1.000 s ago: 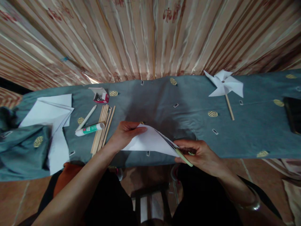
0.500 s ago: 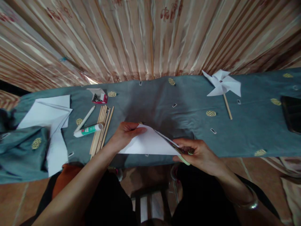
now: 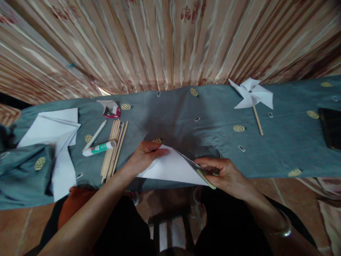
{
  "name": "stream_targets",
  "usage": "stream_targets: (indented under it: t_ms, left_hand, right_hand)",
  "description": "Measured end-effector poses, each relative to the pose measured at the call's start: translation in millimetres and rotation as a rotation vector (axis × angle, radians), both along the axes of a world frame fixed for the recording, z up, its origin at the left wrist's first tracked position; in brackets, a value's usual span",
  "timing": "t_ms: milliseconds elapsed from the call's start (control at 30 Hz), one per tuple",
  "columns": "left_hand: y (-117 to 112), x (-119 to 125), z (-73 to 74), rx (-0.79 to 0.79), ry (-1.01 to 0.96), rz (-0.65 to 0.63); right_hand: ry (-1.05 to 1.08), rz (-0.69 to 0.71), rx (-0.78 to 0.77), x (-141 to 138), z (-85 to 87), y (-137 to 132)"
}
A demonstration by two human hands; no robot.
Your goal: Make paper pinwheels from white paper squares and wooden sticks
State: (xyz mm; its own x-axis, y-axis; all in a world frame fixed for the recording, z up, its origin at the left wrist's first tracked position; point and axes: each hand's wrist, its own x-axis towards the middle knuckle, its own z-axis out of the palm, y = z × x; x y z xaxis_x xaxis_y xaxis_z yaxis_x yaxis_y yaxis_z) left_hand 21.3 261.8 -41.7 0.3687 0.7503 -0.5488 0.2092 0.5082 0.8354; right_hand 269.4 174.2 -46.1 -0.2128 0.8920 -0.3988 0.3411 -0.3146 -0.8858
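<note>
Table cloth [image 3: 183,121], near edge: white paper [image 3: 173,167] held w/ lower R corner at rim, L hand [image 3: 144,156] pinching upper L betw. thumb & fingers, R hand [image 3: 223,174] fingers closed round scissors [image 3: 210,182] at sheet's R side. Clear space beyond hands, betw. sticks [image 3: 114,149] (glue stick [image 3: 99,148] overlapping), red box [image 3: 113,111] & pinwheel [image 3: 252,93] by far edge, curtain [image 3: 170,46] behind. Blades part-hidden, gap can't tell; paper stack [image 3: 58,128] part-covered by bunched cloth [image 3: 23,174]; dark obj. [image 3: 330,128] cut off at R, unID'd.
</note>
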Motion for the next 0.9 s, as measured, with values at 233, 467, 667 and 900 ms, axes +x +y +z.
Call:
stream_targets:
  t_ms: [233, 467, 667, 900]
  left_hand:
    - [-1, 3, -4.3, -0.043, -0.041, 0.002]
    - [1, 10, -11.9, -0.08, -0.056, 0.028]
    - [6, 10, -15.6, 0.066, 0.021, 0.065]
    - [15, 5, -14.4, 0.198, 0.025, 0.042]
  right_hand:
    - [0.014, -0.017, 0.03, 2, -2.2, -2]
    - [-0.078, -0.048, 0.088, 12, -5.4, 2]
    - [-0.713, -0.274, 0.364, 46, -9.7, 22]
    - [-1.145, -0.282, 0.514, 62, -16.3, 37]
